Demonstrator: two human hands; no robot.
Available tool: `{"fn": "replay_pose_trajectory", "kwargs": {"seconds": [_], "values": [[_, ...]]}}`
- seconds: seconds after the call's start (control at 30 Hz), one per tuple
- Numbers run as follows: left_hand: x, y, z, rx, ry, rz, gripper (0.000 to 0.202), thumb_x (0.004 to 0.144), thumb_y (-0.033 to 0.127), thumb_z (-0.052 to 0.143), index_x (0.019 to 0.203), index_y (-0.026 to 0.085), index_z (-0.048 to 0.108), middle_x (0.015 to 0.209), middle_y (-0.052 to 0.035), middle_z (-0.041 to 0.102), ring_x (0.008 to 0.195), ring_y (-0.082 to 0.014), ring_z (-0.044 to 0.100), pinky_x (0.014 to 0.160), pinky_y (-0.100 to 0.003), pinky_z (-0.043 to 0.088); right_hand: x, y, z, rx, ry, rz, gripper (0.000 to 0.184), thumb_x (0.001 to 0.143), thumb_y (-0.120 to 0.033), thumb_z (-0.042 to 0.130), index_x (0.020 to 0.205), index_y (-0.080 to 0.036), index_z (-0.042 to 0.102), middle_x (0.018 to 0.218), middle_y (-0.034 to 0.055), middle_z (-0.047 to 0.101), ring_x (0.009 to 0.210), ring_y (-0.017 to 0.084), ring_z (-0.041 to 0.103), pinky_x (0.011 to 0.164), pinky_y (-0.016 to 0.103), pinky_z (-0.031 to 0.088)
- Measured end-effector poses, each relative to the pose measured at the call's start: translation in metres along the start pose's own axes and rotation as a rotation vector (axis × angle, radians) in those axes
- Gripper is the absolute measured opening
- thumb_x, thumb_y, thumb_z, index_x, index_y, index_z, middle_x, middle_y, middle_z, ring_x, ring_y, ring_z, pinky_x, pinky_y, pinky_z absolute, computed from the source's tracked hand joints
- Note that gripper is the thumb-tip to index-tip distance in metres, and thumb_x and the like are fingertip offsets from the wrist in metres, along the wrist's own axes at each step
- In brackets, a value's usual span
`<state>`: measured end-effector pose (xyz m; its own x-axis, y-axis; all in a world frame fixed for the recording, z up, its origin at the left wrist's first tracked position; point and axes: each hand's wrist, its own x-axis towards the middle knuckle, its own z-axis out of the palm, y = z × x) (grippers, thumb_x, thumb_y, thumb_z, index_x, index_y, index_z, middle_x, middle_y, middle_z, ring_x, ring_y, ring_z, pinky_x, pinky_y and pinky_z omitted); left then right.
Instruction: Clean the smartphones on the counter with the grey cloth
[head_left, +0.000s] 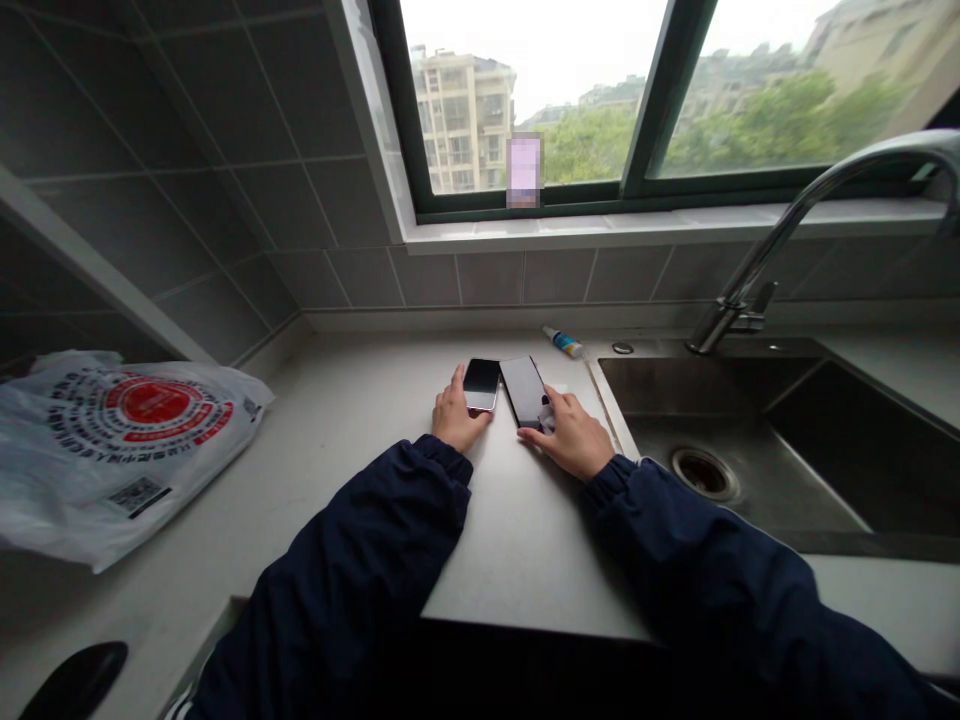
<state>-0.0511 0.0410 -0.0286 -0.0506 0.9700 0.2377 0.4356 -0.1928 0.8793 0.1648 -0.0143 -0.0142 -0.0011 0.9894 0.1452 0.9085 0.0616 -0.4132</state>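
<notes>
Navy jacket sleeves (360, 570) fill the bottom of the shot, both forearms stretched out over a pale stone countertop (517, 550). Left hand (459, 412) is half open, its fingers (457, 380) resting on the lower left edge of a small black smartphone (481, 378), touching it more than gripping it. Right hand (570, 435) is loosely curled, pinching what looks like a white cloth (547, 416) against the bottom corner of a bigger black smartphone (523, 390), though it's hard to tell exactly what the white stuff is. Both phones lie flat, side by side and basically touching, right between the two sets of fingers. Just past the right fingertips sits a small blue and white tube (562, 342). Further right of those fingers is a stainless steel sink (705, 390) with a chrome faucet (780, 220) behind it, and well left of the left fingers is a white plastic bag (112, 450) with red print.
</notes>
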Motion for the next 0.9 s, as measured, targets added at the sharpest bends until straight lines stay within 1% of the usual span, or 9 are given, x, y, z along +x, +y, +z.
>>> {"fn": "replay_pose_trajectory", "kwargs": {"seconds": [0.07, 0.13, 0.27, 0.37, 0.53, 0.67, 0.8, 0.9], "values": [[-0.0006, 0.0018, -0.0006, 0.058, -0.001, -0.002, 0.110, 0.059, 0.019, 0.091, 0.158, 0.020, 0.044, 0.145, -0.0226, 0.059, 0.139, -0.0448, 0.050, 0.120, -0.053, 0.031, -0.0002, -0.0004, -0.0004, -0.005, 0.003, 0.001, 0.086, 0.089, -0.059, 0.074, 0.159, -0.020, 0.041, 0.143, 0.0197, 0.060, 0.118, 0.038, 0.069, 0.088, 0.040, 0.054], [-0.0015, 0.0040, -0.0005, 0.129, -0.009, -0.001, 0.112, 0.061, 0.022, 0.091, 0.161, 0.020, 0.040, 0.147, -0.0225, 0.058, 0.139, -0.0449, 0.050, 0.119, -0.053, 0.032, -0.0002, -0.0009, -0.0011, -0.006, 0.006, 0.005, 0.086, 0.090, -0.057, 0.074, 0.159, -0.018, 0.041, 0.143, 0.0195, 0.060, 0.119, 0.038, 0.069, 0.088, 0.040, 0.054], [-0.0021, 0.0067, 0.0010, 0.359, -0.060, -0.005, 0.114, 0.069, 0.027, 0.086, 0.166, 0.021, 0.027, 0.151, -0.0192, 0.056, 0.137, -0.0407, 0.053, 0.114, -0.051, 0.039, 0.0001, -0.0020, -0.0029, -0.011, 0.005, 0.021, 0.087, 0.090, -0.056, 0.074, 0.159, -0.016, 0.042, 0.142, 0.0178, 0.061, 0.119, 0.036, 0.069, 0.091, 0.040, 0.054], [-0.0019, 0.0073, 0.0017, 0.461, -0.088, -0.004, 0.114, 0.074, 0.033, 0.084, 0.167, 0.018, 0.022, 0.153, -0.0202, 0.056, 0.136, -0.0396, 0.055, 0.112, -0.050, 0.042, -0.0002, -0.0031, -0.0038, -0.015, 0.002, 0.024, 0.086, 0.090, -0.055, 0.075, 0.159, -0.016, 0.042, 0.142, 0.0172, 0.062, 0.118, 0.035, 0.069, 0.091, 0.039, 0.054], [-0.0023, 0.0064, 0.0021, 0.477, -0.099, 0.005, 0.114, 0.075, 0.037, 0.084, 0.168, 0.016, 0.021, 0.157, -0.0218, 0.051, 0.138, -0.0414, 0.053, 0.112, -0.052, 0.042, -0.0010, -0.0040, -0.0031, -0.035, 0.008, 0.020, 0.086, 0.090, -0.056, 0.074, 0.160, -0.017, 0.042, 0.141, 0.0167, 0.062, 0.115, 0.035, 0.070, 0.086, 0.038, 0.054], [-0.0026, 0.0047, 0.0033, 0.469, -0.101, 0.027, 0.109, 0.078, 0.035, 0.081, 0.167, 0.017, 0.022, 0.160, -0.0215, 0.048, 0.139, -0.0419, 0.051, 0.113, -0.053, 0.042, -0.0011, -0.0032, -0.0019, -0.055, 0.016, 0.006, 0.087, 0.088, -0.058, 0.076, 0.158, -0.019, 0.044, 0.138, 0.0165, 0.062, 0.110, 0.035, 0.072, 0.082, 0.038, 0.054], [-0.0038, 0.0042, 0.0050, 0.464, -0.089, 0.022, 0.110, 0.076, 0.035, 0.083, 0.167, 0.017, 0.023, 0.156, -0.0230, 0.051, 0.138, -0.0425, 0.052, 0.113, -0.056, 0.042, -0.0005, -0.0022, -0.0006, -0.053, 0.025, -0.006, 0.088, 0.087, -0.060, 0.077, 0.157, -0.018, 0.045, 0.137, 0.0161, 0.063, 0.110, 0.035, 0.072, 0.082, 0.039, 0.055], [-0.0053, 0.0031, 0.0061, 0.452, -0.073, 0.056, 0.108, 0.074, 0.033, 0.084, 0.165, 0.019, 0.027, 0.158, -0.0214, 0.048, 0.141, -0.0428, 0.050, 0.115, -0.057, 0.041, 0.0000, -0.0011, 0.0008, -0.035, 0.029, -0.009, 0.085, 0.087, -0.058, 0.077, 0.156, -0.019, 0.047, 0.135, 0.0162, 0.064, 0.110, 0.035, 0.072, 0.083, 0.039, 0.055]]}}
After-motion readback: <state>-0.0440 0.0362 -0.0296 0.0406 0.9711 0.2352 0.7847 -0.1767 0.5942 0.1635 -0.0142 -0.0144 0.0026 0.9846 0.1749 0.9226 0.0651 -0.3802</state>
